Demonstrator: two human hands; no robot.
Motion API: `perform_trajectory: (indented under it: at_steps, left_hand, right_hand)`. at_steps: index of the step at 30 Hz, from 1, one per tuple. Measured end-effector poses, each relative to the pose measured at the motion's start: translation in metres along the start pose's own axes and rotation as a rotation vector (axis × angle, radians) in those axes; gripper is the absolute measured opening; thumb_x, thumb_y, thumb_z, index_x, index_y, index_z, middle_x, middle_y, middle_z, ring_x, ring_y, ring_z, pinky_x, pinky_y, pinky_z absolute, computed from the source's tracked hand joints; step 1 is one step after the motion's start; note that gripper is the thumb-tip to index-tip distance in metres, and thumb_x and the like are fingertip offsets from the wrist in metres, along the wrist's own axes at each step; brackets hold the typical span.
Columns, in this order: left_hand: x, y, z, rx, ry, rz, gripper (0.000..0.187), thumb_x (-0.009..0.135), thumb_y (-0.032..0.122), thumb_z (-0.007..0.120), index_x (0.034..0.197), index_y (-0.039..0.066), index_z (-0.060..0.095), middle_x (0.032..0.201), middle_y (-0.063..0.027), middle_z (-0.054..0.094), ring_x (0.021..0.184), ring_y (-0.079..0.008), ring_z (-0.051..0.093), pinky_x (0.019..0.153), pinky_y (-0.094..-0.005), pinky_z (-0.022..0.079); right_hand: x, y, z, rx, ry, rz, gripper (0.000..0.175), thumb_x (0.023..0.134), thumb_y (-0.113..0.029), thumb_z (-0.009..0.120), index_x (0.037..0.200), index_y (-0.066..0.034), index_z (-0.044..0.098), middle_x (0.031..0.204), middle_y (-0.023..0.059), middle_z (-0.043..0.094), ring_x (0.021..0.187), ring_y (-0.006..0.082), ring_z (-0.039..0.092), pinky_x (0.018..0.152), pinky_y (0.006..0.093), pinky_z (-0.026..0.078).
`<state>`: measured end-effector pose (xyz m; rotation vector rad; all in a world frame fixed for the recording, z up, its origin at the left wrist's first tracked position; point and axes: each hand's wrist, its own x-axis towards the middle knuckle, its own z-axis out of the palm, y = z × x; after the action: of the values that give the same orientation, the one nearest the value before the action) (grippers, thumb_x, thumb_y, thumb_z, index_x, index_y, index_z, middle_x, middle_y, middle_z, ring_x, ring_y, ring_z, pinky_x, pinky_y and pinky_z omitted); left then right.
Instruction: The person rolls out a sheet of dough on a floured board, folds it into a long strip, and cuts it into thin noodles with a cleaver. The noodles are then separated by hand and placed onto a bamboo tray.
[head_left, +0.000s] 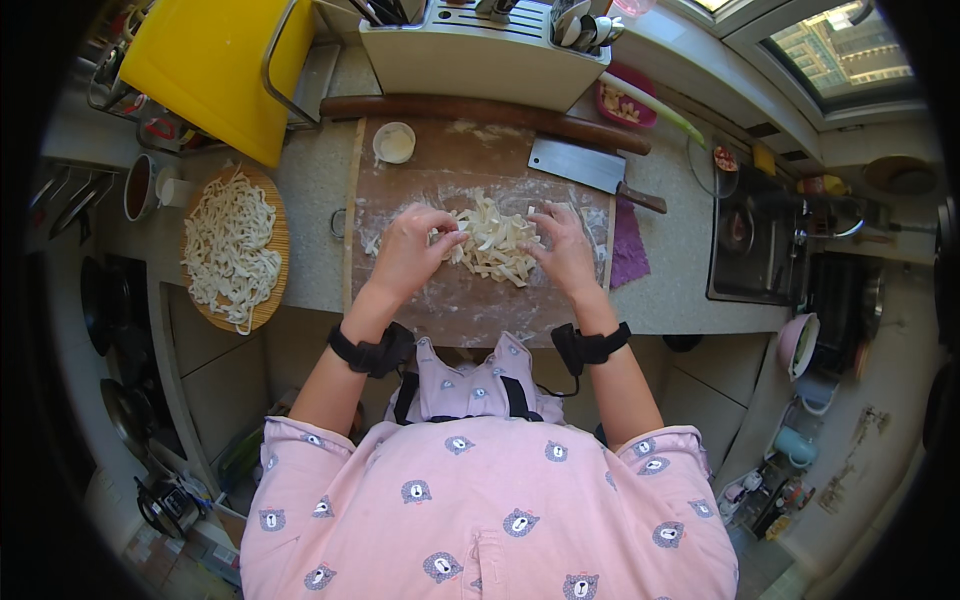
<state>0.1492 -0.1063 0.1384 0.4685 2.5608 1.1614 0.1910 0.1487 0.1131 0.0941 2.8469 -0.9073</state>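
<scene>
A heap of cut dough strips (495, 244) lies on a floured wooden board (465, 307). At the heap's left edge, my left hand (422, 240) pinches a dough strip between thumb and fingertips. My right hand (559, 244) is at the heap's right edge, fingers spread and curved, fingertips by the strips; whether it grips one is not clear. Left of the board, long floured noodles (229, 244) lie on a round bamboo tray (282, 281). A small white bowl of flour (394, 142) stands at the board's back left corner.
A cleaver (577, 165) lies across the board's back right edge, its handle over a purple cloth (628, 247). Behind the board is a long rolling pin (480, 112), with a utensil holder (480, 60) beyond. A yellow cutting board (217, 71) stands back left; a sink (750, 247) is at right.
</scene>
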Motion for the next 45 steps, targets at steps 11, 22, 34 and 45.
perform_trajectory:
  at_steps: [11,22,34,45]
  left_hand:
    - [0.0,-0.069,0.102,0.298,0.06,-0.263,0.086,0.054,0.017,0.089,0.131,0.012,0.052,0.115,-0.0145,0.053,0.114,-0.0371,0.049,0.091,-0.0473,0.046]
    - [-0.013,0.001,-0.012,-0.194,0.344,-0.102,0.041,0.064,0.007,0.078,0.103,0.001,0.066,0.1,-0.0107,0.061,0.093,-0.0246,0.063,0.083,-0.0325,0.049]
    - [-0.01,0.067,-0.039,-0.326,0.471,0.137,0.036,0.064,0.001,0.08,0.096,-0.001,0.065,0.105,-0.0112,0.061,0.092,-0.0243,0.064,0.078,-0.0324,0.051]
    - [-0.018,0.05,-0.048,-0.402,0.471,0.095,0.029,0.069,-0.006,0.069,0.097,-0.001,0.065,0.109,-0.0136,0.063,0.096,-0.0255,0.065,0.08,-0.0298,0.051]
  right_hand:
    - [0.009,-0.003,0.125,-0.064,0.102,-0.099,0.043,0.069,-0.007,0.072,0.11,-0.0121,0.058,0.117,0.013,0.056,0.113,0.0361,0.053,0.086,0.0479,0.046]
    - [-0.002,-0.052,-0.052,0.311,0.349,-0.036,0.024,0.078,0.002,0.065,0.1,-0.0054,0.06,0.094,0.0145,0.067,0.081,0.0315,0.067,0.071,0.0364,0.052]
    - [-0.006,-0.108,-0.101,0.473,0.535,-0.298,0.024,0.073,0.011,0.065,0.095,-0.0003,0.064,0.094,0.0092,0.065,0.084,0.0192,0.063,0.072,0.0273,0.051]
    - [-0.002,-0.107,-0.094,0.31,0.31,-0.283,0.018,0.078,0.006,0.067,0.094,-0.0006,0.07,0.091,0.0116,0.066,0.077,0.0236,0.065,0.068,0.03,0.052]
